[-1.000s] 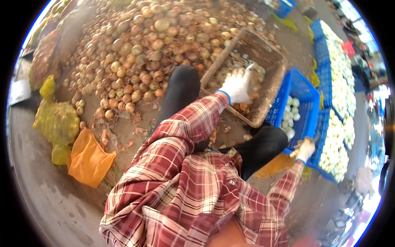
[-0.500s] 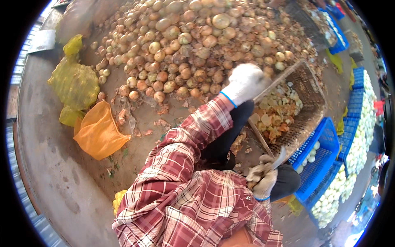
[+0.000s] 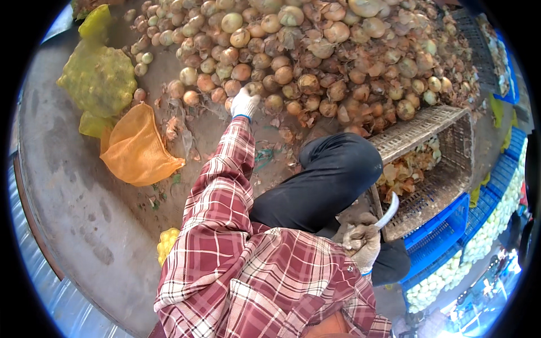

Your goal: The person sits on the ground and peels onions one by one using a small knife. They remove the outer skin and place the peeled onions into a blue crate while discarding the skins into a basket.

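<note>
My left hand (image 3: 245,105), in a white glove, reaches to the near edge of the onion pile (image 3: 315,62). Its fingers are curled against an onion (image 3: 255,88), partly covering it. My right hand (image 3: 365,248) wears a dirty white glove and is closed round a knife (image 3: 387,212) with a curved pale blade, held low near my body. The knife's handle is hidden in the fist. Beside it, a brown plastic crate (image 3: 417,135) leans on its side, with onion skins and trimmed pieces (image 3: 401,176) in it.
At the left lie an orange mesh bag (image 3: 135,149) and a yellow mesh bag (image 3: 98,84). Blue crates (image 3: 437,225) stand at the right, near rows of peeled onions (image 3: 484,236). My bent knee (image 3: 349,160) rises between the pile and the brown crate.
My left hand has moved left from beside the brown crate to the pile's near edge. The right hand still holds the knife. The view has shifted, showing more of my leg.
</note>
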{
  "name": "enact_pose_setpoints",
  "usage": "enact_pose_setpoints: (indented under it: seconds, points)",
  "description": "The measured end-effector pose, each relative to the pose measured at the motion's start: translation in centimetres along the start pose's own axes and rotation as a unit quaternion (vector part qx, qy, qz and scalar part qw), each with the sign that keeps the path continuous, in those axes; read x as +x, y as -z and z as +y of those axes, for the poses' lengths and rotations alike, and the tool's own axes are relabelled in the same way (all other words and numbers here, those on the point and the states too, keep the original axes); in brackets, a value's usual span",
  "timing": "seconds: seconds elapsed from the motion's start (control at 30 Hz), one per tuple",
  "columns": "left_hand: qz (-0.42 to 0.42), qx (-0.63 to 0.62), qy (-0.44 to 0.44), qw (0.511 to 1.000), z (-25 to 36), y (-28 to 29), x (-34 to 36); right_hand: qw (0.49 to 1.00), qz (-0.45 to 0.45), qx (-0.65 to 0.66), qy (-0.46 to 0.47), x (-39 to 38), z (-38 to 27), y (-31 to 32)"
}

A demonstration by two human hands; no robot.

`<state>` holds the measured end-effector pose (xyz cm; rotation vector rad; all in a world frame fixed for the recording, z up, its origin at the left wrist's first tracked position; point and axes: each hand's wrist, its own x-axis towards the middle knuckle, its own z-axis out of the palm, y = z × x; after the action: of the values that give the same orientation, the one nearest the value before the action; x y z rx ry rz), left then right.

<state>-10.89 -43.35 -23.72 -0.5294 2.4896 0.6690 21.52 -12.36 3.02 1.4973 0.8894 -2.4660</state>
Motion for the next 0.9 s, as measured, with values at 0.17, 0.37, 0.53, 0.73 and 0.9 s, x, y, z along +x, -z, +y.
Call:
enact_pose_setpoints:
  seconds: [0.17,0.37,0.53,0.73,0.9]
  points:
    - [0.128,-0.018,-0.003,0.992,-2.2,-1.7,-0.4,0.993,0.083,0.022,0.077,1.1,-0.8,-4.2]
    - [0.302,-0.074,0.033,0.950,-3.6,-2.8,0.1,0.992,0.096,0.043,0.070,1.1,-0.1,-4.7]
    - [0.316,-0.244,0.240,0.885,-10.2,-3.1,0.1,0.994,0.082,0.056,0.046,1.3,-0.1,-4.3]
    - [0.277,-0.155,0.123,0.940,-7.5,-1.5,-1.2,0.998,0.018,0.041,0.049,1.2,0.9,-2.8]
    - [0.137,-0.009,0.115,0.984,-6.0,-1.7,2.0,0.999,0.033,0.013,0.042,1.4,0.8,-3.1]
